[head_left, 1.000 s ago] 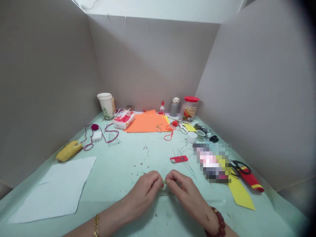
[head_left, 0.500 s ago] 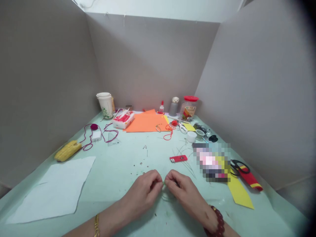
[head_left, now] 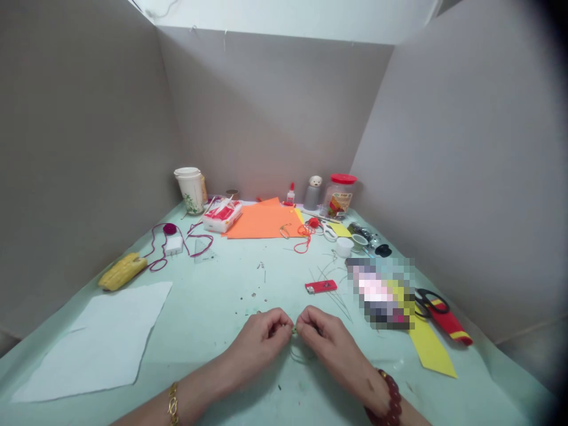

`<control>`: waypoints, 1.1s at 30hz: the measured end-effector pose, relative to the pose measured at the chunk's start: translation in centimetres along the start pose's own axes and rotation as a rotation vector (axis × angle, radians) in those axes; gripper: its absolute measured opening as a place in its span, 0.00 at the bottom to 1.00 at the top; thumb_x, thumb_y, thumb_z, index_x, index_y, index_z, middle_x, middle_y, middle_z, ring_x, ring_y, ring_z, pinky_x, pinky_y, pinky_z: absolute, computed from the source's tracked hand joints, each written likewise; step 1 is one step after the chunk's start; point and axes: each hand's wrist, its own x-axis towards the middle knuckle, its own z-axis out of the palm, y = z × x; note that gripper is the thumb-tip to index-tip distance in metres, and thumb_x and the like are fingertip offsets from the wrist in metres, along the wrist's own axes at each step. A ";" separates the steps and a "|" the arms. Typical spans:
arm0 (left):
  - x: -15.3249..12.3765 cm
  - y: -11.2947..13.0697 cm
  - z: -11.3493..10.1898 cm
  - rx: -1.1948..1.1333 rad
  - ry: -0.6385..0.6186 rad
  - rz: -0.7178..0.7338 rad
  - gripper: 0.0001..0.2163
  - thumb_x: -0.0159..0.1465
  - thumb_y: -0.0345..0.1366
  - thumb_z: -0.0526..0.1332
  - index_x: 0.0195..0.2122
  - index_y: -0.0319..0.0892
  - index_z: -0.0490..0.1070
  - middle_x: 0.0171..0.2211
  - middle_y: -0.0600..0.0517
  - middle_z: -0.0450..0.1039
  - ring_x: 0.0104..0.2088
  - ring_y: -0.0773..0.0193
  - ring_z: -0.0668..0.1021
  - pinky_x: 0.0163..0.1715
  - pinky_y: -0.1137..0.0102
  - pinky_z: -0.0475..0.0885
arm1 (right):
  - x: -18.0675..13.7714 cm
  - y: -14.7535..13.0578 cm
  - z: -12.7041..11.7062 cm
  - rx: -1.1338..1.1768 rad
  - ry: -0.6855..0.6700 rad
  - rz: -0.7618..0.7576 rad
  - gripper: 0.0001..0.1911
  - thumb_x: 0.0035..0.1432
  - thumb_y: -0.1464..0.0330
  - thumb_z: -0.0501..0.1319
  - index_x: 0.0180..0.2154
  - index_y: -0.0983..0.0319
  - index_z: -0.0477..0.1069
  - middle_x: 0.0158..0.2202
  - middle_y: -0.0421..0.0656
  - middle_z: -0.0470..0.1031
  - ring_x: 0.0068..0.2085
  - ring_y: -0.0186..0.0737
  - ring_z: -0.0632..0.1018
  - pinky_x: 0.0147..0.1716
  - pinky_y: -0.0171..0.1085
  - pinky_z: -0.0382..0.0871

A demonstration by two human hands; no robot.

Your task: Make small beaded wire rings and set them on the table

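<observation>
Low over the front middle of the table, my left hand [head_left: 268, 334] and my right hand [head_left: 326, 337] face each other, fingertips almost touching. Both are closed in a pinch on a thin green cord [head_left: 302, 358], whose loop hangs below the fingers. A small greenish bit, perhaps a knot or bead, shows in the narrow gap between the fingertips; its detail is too small to make out. Just beyond my right hand lies a red lighter [head_left: 321, 287] among loose thin cord pieces. Several tiny beads or metal bits [head_left: 254, 294] are scattered beyond my left hand.
White paper [head_left: 95, 343] and a yellow bundle [head_left: 122, 271] lie left. At the back stand a cup [head_left: 190, 192], tissues [head_left: 223, 214], orange sheets [head_left: 261, 221] and a red-lidded jar [head_left: 339, 198]. Black-handled scissors [head_left: 432, 302] and yellow paper [head_left: 430, 349] lie right. Grey panels enclose the table.
Both hands keep nearly the same place and pinch on the cord. The view has shifted very slightly; the things on the table have not moved.
</observation>
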 end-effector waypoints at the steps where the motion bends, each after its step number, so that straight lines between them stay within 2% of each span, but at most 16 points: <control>1: 0.1 -0.1 0.0 -0.028 -0.008 -0.009 0.09 0.61 0.40 0.53 0.28 0.41 0.65 0.20 0.59 0.55 0.23 0.70 0.58 0.23 0.73 0.52 | 0.0 0.0 0.0 -0.004 0.004 -0.004 0.11 0.58 0.65 0.53 0.24 0.62 0.59 0.21 0.34 0.54 0.25 0.31 0.57 0.23 0.32 0.50; 7: 0.2 0.5 -0.4 -0.224 -0.060 -0.090 0.10 0.59 0.41 0.55 0.26 0.42 0.60 0.21 0.60 0.52 0.22 0.71 0.55 0.22 0.74 0.51 | 0.2 0.0 -0.2 0.091 -0.017 0.007 0.13 0.59 0.62 0.53 0.26 0.62 0.63 0.22 0.35 0.56 0.26 0.31 0.59 0.25 0.32 0.53; 12: 0.1 0.8 -0.5 -0.245 -0.036 -0.146 0.10 0.60 0.42 0.55 0.26 0.43 0.61 0.19 0.60 0.51 0.20 0.71 0.55 0.20 0.73 0.49 | 0.3 -0.2 -0.7 0.197 -0.038 0.029 0.14 0.58 0.60 0.53 0.31 0.64 0.67 0.22 0.36 0.58 0.26 0.32 0.61 0.26 0.32 0.55; 15: 0.1 0.6 -0.4 -0.241 -0.029 -0.141 0.10 0.61 0.41 0.55 0.26 0.43 0.61 0.19 0.60 0.51 0.20 0.72 0.55 0.20 0.73 0.49 | 0.1 -0.2 -0.5 0.112 -0.003 0.015 0.09 0.55 0.64 0.56 0.33 0.63 0.69 0.22 0.35 0.59 0.25 0.31 0.61 0.25 0.32 0.55; 17: 0.1 0.7 -0.4 -0.260 -0.039 -0.147 0.10 0.61 0.42 0.55 0.26 0.42 0.61 0.19 0.60 0.50 0.20 0.72 0.54 0.19 0.73 0.48 | 0.0 -0.3 -0.3 0.017 0.052 -0.042 0.06 0.54 0.67 0.56 0.30 0.63 0.69 0.22 0.35 0.62 0.26 0.31 0.62 0.26 0.32 0.55; 20: 0.1 0.9 -0.4 -0.307 -0.078 -0.176 0.11 0.60 0.43 0.56 0.26 0.43 0.62 0.19 0.61 0.49 0.19 0.72 0.53 0.19 0.73 0.47 | -0.1 -0.3 -0.1 0.009 0.073 -0.078 0.09 0.55 0.67 0.54 0.27 0.63 0.68 0.23 0.36 0.63 0.26 0.31 0.62 0.26 0.32 0.55; 24: 0.1 1.4 -0.5 -0.323 -0.079 -0.200 0.12 0.59 0.45 0.56 0.26 0.43 0.62 0.18 0.61 0.48 0.19 0.72 0.52 0.18 0.72 0.45 | 0.1 -0.3 -0.4 0.161 0.008 0.003 0.09 0.55 0.66 0.54 0.27 0.64 0.68 0.20 0.35 0.60 0.24 0.30 0.60 0.24 0.31 0.53; 30: 0.0 1.6 -0.4 -0.400 -0.078 -0.182 0.11 0.59 0.43 0.56 0.27 0.43 0.58 0.20 0.61 0.46 0.20 0.72 0.50 0.19 0.72 0.43 | 0.2 -0.4 -1.4 0.551 -0.065 0.087 0.11 0.56 0.65 0.55 0.34 0.65 0.72 0.25 0.39 0.68 0.29 0.33 0.68 0.32 0.33 0.61; 33: -0.1 1.5 -0.2 -0.409 -0.076 -0.153 0.11 0.60 0.44 0.56 0.28 0.43 0.58 0.20 0.62 0.46 0.20 0.73 0.49 0.19 0.73 0.43 | 0.0 -0.5 -1.7 0.629 -0.055 0.080 0.13 0.56 0.62 0.57 0.35 0.65 0.73 0.26 0.41 0.70 0.29 0.33 0.68 0.33 0.33 0.61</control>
